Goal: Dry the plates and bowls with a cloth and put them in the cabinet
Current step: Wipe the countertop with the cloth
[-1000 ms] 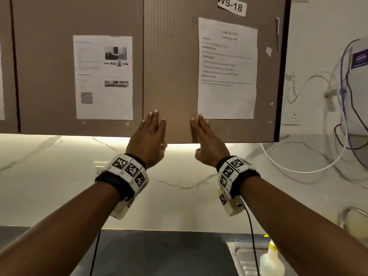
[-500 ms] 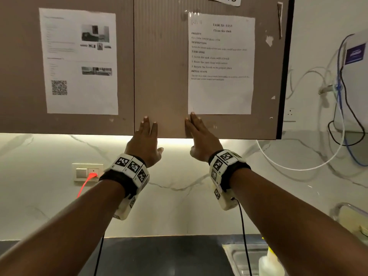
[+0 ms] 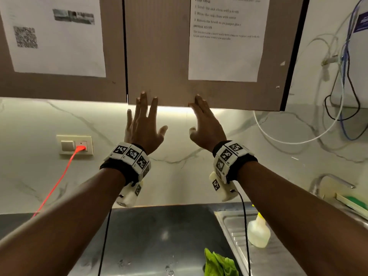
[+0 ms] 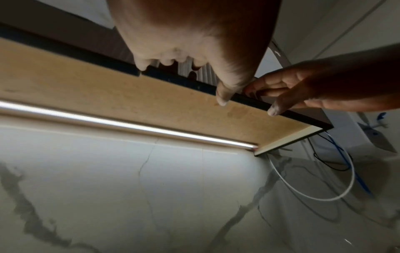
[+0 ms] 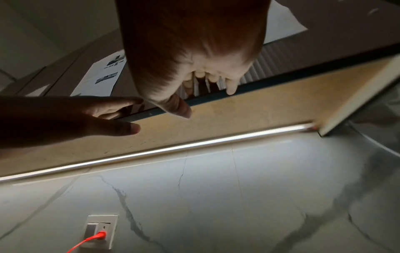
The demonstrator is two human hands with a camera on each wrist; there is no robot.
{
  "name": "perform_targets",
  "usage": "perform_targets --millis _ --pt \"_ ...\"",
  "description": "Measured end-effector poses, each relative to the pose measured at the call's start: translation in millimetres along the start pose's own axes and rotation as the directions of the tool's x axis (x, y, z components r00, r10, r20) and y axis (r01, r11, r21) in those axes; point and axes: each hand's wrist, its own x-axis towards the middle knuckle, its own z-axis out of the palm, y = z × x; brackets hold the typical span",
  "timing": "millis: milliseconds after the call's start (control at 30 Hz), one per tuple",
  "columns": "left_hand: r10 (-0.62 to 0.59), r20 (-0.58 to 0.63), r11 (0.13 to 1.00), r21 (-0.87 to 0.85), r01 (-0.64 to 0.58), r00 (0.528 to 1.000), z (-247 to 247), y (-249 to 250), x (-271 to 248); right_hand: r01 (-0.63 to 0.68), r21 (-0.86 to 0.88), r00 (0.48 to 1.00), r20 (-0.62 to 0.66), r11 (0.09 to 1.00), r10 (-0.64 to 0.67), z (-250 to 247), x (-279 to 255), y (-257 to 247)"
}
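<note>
**Hands flat on door**

Pressing spread fingers of left hand (image 3: 144,126) and right hand (image 3: 206,127) against door (image 3: 169,56) bottom edge, likely shutting cabinet; holding nothing; cloth (image 3: 220,263) lying crumpled on counter (image 3: 149,236); plates, bowls unseen

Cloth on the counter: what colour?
Bright green cloth, crumpled beside the sink; head view shows it best.

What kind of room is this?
Most likely a kitchen. A steel sink is set in a dark countertop, a wall cabinet hangs over a marble-look backsplash, and both hands reach up to it.
</note>
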Motion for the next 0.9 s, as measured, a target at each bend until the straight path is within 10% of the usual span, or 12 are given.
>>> perform_targets --millis 233,467,600,800,900 --pt "-0.069 0.201 0.989 -0.115 0.094 0.977 40.8 2.2 -91.6 -0.346 0.172 0.938 0.080 0.922 0.337 31.1 -111.5 48.8" --pt "-0.176 0.570 0.965 -0.061 0.254 0.803 93.5 4.8 -200.0 -0.654 0.072 0.683 0.484 0.753 0.547 79.9 -262.4 89.0" --pt "-0.198 0.677 0.962 -0.007 0.275 0.709 109.8 9.8 -253.2 -0.694 0.049 0.574 0.640 0.718 0.511 108.4 -324.4 95.6" --pt "-0.299 0.751 0.934 0.104 0.342 0.588 122.0 8.6 -311.1 -0.597 -0.041 0.557 0.697 0.801 0.451 146.3 -362.2 105.2" --pt "-0.321 0.761 0.924 0.118 0.365 0.565 122.2 6.1 -330.1 -0.510 -0.229 0.398 0.792 0.829 0.463 162.4 -375.5 113.3"
